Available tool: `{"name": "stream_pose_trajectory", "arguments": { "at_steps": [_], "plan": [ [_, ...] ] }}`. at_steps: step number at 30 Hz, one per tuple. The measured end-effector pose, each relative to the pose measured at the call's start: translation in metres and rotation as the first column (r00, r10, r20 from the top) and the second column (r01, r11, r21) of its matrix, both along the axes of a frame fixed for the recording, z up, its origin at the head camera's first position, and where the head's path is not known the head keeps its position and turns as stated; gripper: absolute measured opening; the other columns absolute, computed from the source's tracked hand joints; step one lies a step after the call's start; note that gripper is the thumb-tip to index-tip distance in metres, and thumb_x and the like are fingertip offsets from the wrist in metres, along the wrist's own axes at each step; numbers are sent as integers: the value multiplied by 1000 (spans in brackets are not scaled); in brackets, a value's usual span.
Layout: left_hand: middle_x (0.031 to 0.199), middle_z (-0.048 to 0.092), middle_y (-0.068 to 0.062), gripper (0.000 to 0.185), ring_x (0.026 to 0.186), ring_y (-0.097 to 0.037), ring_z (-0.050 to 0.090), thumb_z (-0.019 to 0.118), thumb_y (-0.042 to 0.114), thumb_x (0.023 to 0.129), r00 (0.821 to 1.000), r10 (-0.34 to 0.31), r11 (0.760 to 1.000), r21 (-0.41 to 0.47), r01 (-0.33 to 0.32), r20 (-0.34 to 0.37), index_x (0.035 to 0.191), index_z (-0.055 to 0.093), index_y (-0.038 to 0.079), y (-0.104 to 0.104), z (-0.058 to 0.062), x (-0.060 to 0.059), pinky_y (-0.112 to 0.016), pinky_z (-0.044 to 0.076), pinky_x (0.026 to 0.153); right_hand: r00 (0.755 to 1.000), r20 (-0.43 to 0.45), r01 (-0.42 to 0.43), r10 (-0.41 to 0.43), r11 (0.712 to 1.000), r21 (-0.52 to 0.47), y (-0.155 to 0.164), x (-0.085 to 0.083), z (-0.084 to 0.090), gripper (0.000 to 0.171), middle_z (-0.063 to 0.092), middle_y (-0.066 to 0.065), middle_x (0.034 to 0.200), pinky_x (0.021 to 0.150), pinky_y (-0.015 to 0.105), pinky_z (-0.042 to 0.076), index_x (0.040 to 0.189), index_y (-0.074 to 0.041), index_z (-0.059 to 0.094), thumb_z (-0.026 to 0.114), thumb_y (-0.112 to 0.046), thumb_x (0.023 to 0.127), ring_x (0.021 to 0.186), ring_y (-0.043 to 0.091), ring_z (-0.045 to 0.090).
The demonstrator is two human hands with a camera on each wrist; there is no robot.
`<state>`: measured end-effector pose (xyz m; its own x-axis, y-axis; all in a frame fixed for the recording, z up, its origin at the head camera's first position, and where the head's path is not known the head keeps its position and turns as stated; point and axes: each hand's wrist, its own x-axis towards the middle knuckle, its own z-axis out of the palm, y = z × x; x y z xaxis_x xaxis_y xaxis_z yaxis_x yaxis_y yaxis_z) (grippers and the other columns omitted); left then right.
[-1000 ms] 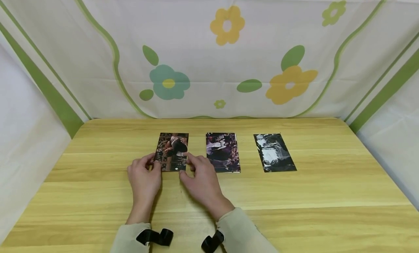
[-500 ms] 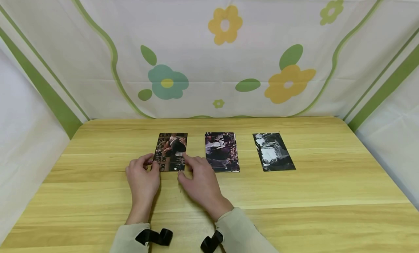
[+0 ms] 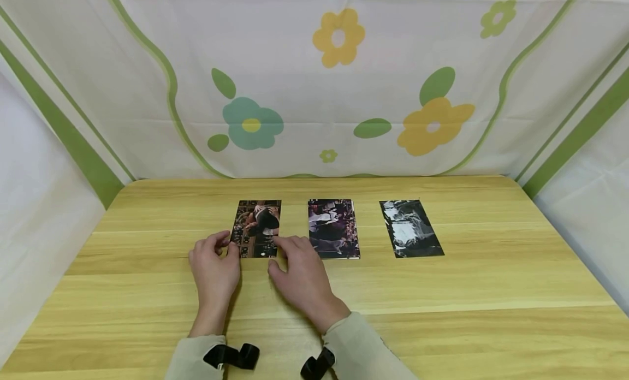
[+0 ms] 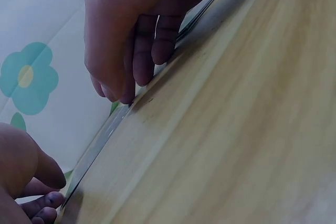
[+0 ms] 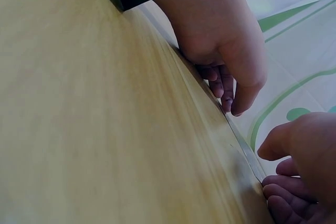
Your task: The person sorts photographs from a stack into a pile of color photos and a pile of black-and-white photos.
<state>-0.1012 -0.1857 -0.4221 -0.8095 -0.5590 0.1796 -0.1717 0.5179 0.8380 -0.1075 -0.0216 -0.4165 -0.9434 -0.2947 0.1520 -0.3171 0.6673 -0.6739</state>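
Glossy paper photo [image 3: 256, 228] — smooth wooden table [image 3: 442, 292], cloth backdrop [image 3: 304, 79]

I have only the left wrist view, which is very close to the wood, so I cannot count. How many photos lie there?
Observer: Three, in one row: the left photo, the middle photo and the right photo.
Operator: Which one do the hands touch?
Observer: The left photo. The left hand is at its lower left corner, the right hand at its lower right corner.
Operator: Do the photos lie parallel?
Observer: Not all. The right photo is turned slightly against the other two.
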Motion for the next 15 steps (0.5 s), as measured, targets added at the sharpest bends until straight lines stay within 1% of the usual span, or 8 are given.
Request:
{"name": "stream_pose_trajectory", "arguments": {
  "at_steps": [5, 9, 12, 15],
  "plan": [
    [112, 67, -27, 31, 102, -35, 50, 64, 0, 96, 1000, 0, 1000, 12, 0, -3, 124, 73, -8, -1, 2, 1, -38, 33, 86, 1000, -10, -4, 4, 1000, 1, 0, 0, 1, 45, 74, 3, 132, 103, 42, 57, 143, -14, 69, 72, -23, 100, 119, 21, 66],
    [114, 67, -27, 31, 103, -34, 50, 65, 0, 96, 1000, 1, 1000, 29, -1, 10, 125, 73, -8, -2, 0, 1, -38, 34, 86, 999, -32, -8, 8, 1000, -1, -1, 1, -1, 41, 74, 2, 121, 93, 37, 58, 140, -13, 70, 72, -19, 100, 107, 18, 64],
    [115, 68, -26, 30, 103, -34, 51, 65, 1, 96, 1000, 10, 999, 47, -11, 25, 124, 73, -6, -2, 0, 0, -38, 34, 87, 999, -44, -14, 14, 1000, -2, -1, 1, -2, 37, 73, 2, 117, 89, 35, 57, 138, -12, 71, 70, -14, 101, 102, 17, 61],
    [115, 69, -25, 29, 103, -33, 52, 65, 2, 97, 999, 20, 998, 61, -22, 31, 123, 74, -5, -3, 1, 0, -37, 35, 87, 999, -46, -20, 19, 1000, -7, -1, 0, -3, 36, 73, 2, 118, 92, 36, 57, 138, -11, 71, 68, -12, 102, 104, 17, 61]
  ]
}}
